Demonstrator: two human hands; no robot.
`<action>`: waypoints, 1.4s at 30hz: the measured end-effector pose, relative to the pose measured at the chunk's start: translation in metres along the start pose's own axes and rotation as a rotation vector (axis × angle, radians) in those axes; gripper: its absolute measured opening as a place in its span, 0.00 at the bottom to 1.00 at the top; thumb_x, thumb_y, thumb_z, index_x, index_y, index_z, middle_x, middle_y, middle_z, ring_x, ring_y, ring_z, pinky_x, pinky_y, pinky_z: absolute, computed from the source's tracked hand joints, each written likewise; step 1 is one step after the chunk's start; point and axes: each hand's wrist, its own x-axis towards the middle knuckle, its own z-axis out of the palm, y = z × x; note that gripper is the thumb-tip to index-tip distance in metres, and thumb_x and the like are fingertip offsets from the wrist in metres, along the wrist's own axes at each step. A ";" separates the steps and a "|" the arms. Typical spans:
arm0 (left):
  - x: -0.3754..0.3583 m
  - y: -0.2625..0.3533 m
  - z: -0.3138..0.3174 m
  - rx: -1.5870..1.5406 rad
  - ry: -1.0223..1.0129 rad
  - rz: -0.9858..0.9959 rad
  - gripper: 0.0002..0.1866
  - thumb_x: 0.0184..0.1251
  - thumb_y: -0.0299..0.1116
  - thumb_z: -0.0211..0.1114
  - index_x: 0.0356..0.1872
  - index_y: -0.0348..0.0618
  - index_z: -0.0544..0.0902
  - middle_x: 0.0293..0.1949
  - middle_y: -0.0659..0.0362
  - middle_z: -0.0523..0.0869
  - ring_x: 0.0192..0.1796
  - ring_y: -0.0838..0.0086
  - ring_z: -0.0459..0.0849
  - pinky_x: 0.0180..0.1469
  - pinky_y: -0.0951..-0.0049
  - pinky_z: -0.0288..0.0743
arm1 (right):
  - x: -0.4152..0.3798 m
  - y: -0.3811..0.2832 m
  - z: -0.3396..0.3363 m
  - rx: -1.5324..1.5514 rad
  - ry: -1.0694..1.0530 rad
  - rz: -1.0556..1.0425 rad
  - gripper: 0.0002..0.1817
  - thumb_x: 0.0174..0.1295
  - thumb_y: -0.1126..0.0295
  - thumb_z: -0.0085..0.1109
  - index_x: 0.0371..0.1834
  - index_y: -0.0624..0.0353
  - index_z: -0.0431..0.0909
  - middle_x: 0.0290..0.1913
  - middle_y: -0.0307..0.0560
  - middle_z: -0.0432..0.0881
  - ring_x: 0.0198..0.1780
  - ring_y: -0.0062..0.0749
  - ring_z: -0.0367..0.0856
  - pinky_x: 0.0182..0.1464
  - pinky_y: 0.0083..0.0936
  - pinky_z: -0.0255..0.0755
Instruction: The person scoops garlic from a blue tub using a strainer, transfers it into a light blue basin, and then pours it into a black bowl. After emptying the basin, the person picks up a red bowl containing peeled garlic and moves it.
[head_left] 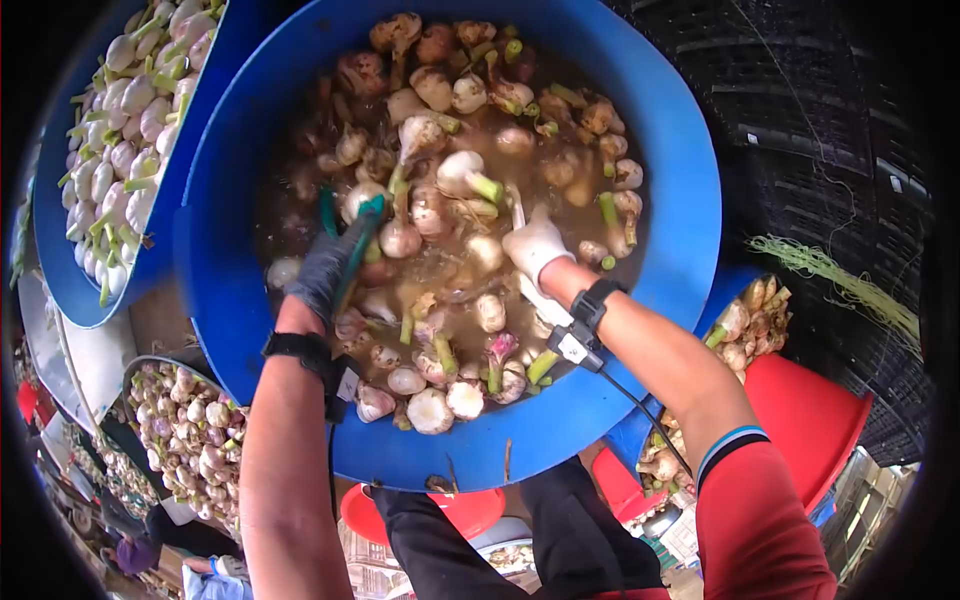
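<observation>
A large blue tub (pixel 655 60) holds murky brown water with many garlic bulbs (pixel 430 410) floating in it, several with cut green stems. My left hand (pixel 335 262), in a dark glove with green parts, reaches in at the left. Its fingers and thumb lie on either side of a pale garlic bulb (pixel 362 200). On the right my right hand (pixel 537 246), in a white glove, dips into the water. Its fingers are partly hidden, and a thin pale stem (pixel 516 207) stands by them. A white garlic bulb with a green stem (pixel 461 174) floats between the hands.
A blue container (pixel 50 250) of cleaner white garlic stands at the upper left. Below it is another heap of garlic (pixel 190 430). At the right are a red tub (pixel 805 415), more garlic (pixel 750 325) and green string (pixel 840 275). A person (pixel 135 550) is at the lower left.
</observation>
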 end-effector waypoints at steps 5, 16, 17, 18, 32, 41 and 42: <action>-0.012 0.001 -0.009 -0.292 -0.245 0.004 0.49 0.65 0.50 0.67 0.76 0.41 0.46 0.71 0.52 0.63 0.72 0.68 0.60 0.71 0.70 0.55 | -0.034 0.006 -0.029 0.091 -0.057 -0.207 0.45 0.46 0.72 0.60 0.70 0.68 0.51 0.47 0.70 0.79 0.51 0.57 0.80 0.52 0.36 0.74; -0.034 -0.005 0.013 -0.433 -0.065 0.061 0.58 0.54 0.41 0.77 0.75 0.34 0.43 0.68 0.47 0.65 0.68 0.66 0.67 0.68 0.74 0.63 | -0.057 -0.015 -0.051 0.156 -0.205 -0.265 0.45 0.45 0.78 0.58 0.73 0.52 0.55 0.46 0.57 0.81 0.47 0.42 0.82 0.49 0.31 0.74; -0.040 -0.004 0.015 -0.436 -0.084 0.050 0.46 0.64 0.33 0.69 0.75 0.45 0.47 0.67 0.53 0.66 0.66 0.68 0.68 0.66 0.72 0.65 | -0.054 -0.007 -0.053 0.143 -0.141 -0.305 0.43 0.46 0.78 0.57 0.72 0.53 0.57 0.44 0.53 0.81 0.44 0.40 0.81 0.47 0.30 0.75; -0.049 0.003 0.019 -0.524 -0.077 0.042 0.46 0.63 0.31 0.69 0.75 0.45 0.46 0.66 0.53 0.67 0.66 0.69 0.68 0.66 0.73 0.66 | -0.065 -0.015 -0.067 0.146 -0.158 -0.339 0.43 0.46 0.79 0.57 0.71 0.53 0.58 0.43 0.51 0.81 0.42 0.38 0.81 0.46 0.30 0.75; -0.155 0.054 0.026 -0.894 -0.026 0.258 0.53 0.54 0.27 0.76 0.75 0.43 0.46 0.57 0.53 0.77 0.55 0.72 0.79 0.53 0.75 0.78 | -0.214 -0.069 -0.150 0.505 -0.452 -0.319 0.46 0.37 0.93 0.41 0.69 0.59 0.60 0.60 0.49 0.72 0.62 0.39 0.73 0.62 0.33 0.71; -0.264 0.017 -0.117 -0.660 0.404 0.394 0.60 0.42 0.47 0.79 0.74 0.43 0.49 0.63 0.39 0.67 0.65 0.53 0.70 0.66 0.60 0.66 | -0.351 -0.185 -0.067 0.338 -0.563 -0.500 0.45 0.40 0.93 0.42 0.70 0.57 0.59 0.64 0.50 0.71 0.65 0.40 0.72 0.66 0.38 0.69; -0.277 0.002 -0.140 -0.735 0.410 0.406 0.60 0.41 0.49 0.79 0.74 0.45 0.49 0.63 0.38 0.66 0.65 0.51 0.68 0.66 0.59 0.66 | -0.363 -0.199 -0.047 0.351 -0.618 -0.527 0.46 0.39 0.93 0.42 0.70 0.57 0.60 0.64 0.50 0.71 0.66 0.40 0.71 0.66 0.38 0.68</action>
